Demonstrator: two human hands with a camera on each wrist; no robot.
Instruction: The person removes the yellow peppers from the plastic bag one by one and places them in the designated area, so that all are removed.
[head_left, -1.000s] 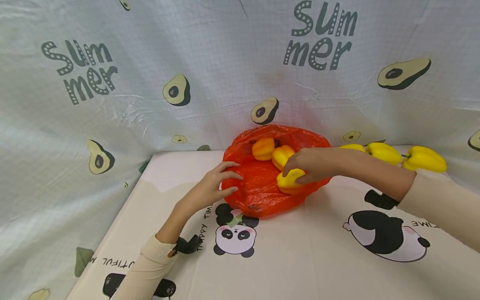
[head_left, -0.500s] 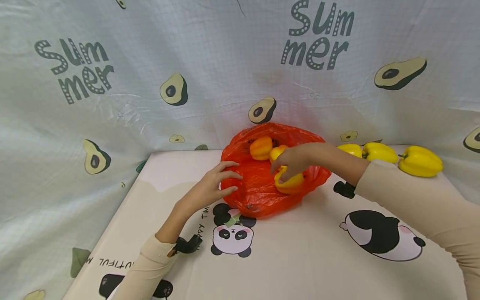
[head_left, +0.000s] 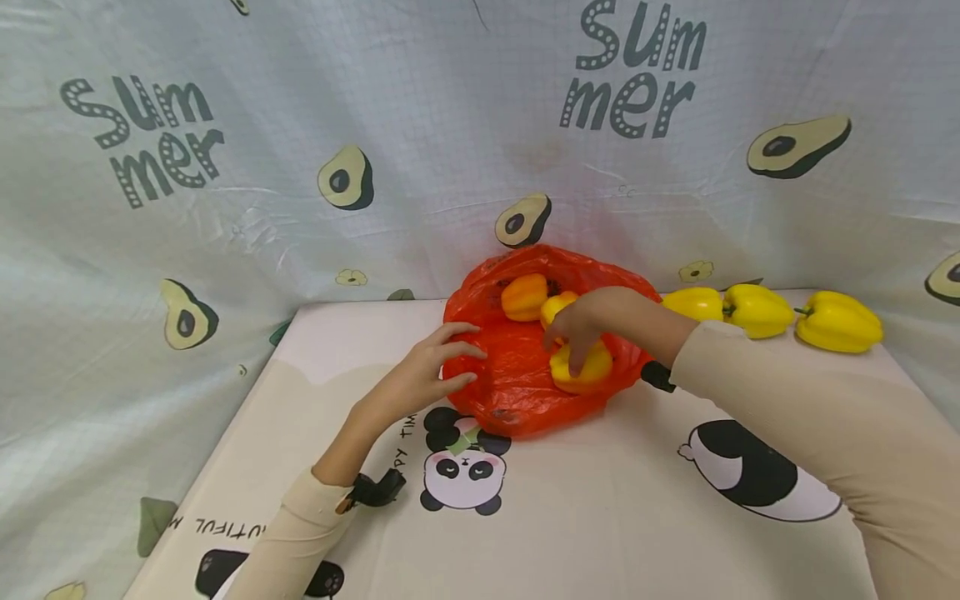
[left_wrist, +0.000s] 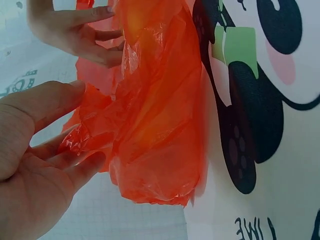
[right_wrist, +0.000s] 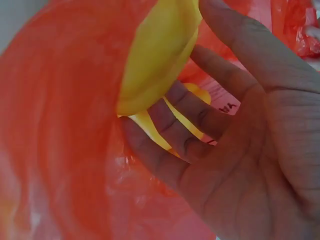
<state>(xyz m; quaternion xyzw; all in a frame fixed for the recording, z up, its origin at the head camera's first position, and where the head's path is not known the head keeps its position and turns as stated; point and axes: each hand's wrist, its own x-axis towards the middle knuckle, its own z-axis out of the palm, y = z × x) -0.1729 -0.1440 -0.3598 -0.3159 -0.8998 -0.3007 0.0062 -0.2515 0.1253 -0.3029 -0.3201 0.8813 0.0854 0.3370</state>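
A red plastic bag (head_left: pixel 517 367) lies on the table with its mouth facing me. My left hand (head_left: pixel 420 371) holds its left rim, the plastic between thumb and fingers in the left wrist view. Inside the bag are an orange bell pepper (head_left: pixel 523 297), a yellow-orange one (head_left: pixel 553 307) partly behind my right hand, and a yellow bell pepper (head_left: pixel 585 371) nearer the front. My right hand (head_left: pixel 577 325) reaches into the bag over the front pepper. In the right wrist view its fingers are spread and loosely bent, fingertips beside a yellow pepper (right_wrist: pixel 155 60); the palm shows bare.
Three yellow bell peppers (head_left: pixel 757 311) sit in a row at the table's back right. A panda-print cloth covers the table (head_left: pixel 600 517). Behind it hangs a pale curtain (head_left: pixel 435 108) printed with avocados, close to the bag's back.
The right forearm has swung lower and left, and the right hand has loosened from the front yellow pepper, which stays in the bag. My left hand keeps its place at the rim.
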